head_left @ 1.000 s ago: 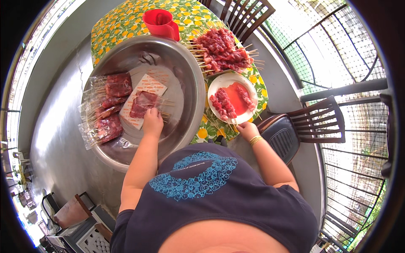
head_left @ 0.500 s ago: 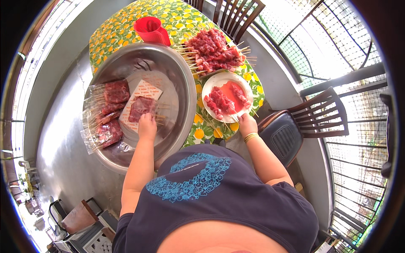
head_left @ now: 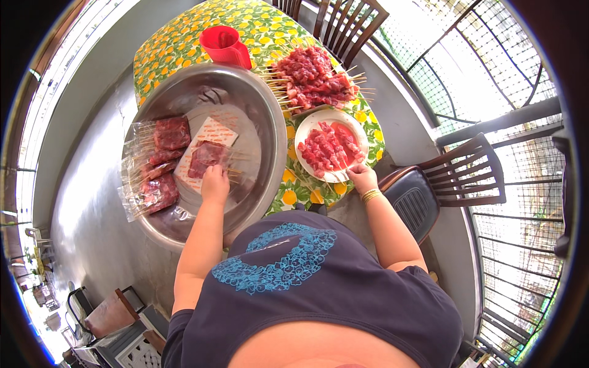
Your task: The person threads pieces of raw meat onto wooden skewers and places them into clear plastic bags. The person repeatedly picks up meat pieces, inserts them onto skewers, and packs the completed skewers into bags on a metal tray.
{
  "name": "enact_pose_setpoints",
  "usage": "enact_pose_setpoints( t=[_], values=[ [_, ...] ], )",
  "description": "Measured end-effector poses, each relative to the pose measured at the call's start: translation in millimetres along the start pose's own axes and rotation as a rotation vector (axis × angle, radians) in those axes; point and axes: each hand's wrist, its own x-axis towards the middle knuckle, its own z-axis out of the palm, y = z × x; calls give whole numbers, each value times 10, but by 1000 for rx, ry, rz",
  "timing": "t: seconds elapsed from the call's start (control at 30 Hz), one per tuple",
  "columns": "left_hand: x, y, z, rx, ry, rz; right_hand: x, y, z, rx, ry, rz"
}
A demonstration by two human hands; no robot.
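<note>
My left hand (head_left: 215,184) is closed at the lower edge of a clear plastic bag of meat skewers (head_left: 206,157), with bare stick ends poking out to its right. This bag lies on a white pack with orange print (head_left: 215,130) inside a large metal basin (head_left: 267,165). My right hand (head_left: 363,177) pinches the stick ends of raw meat skewers (head_left: 328,147) at the near right rim of a white plate (head_left: 305,124). Reddish liquid shows on the plate beside the meat. The fingertips of both hands are partly hidden.
Several bagged bundles of skewers (head_left: 161,191) lie at the basin's left side. Beyond the plate is a big heap of raw meat skewers (head_left: 310,76). A red plastic jug (head_left: 226,46) stands behind the basin on the lemon-patterned tablecloth (head_left: 178,37). A dark chair (head_left: 410,205) is at right.
On the plate the skewers have come closer together, closing the gap between them. My right hand has shifted slightly right. The left hand stays at the bag.
</note>
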Motion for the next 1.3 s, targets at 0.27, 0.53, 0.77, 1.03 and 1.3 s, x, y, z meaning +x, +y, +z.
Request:
enact_pose_setpoints(
  t=[0.27,0.53,0.77,1.03,1.3],
  values=[
    [36,-24,35,21,-24,8,-171,-76,131,-331,152,-61],
    [31,13,33,25,-52,-24,-306,-109,290,-482,175,-317],
    [18,-20,64,34,-61,-46,-283,-1,226,-421,221,-213],
    [-3,11,57,36,11,2,-169,37,137,-237,85,33],
    [23,-35,55,38,40,39,-157,-265,-378,382,-343,579]
  ],
)
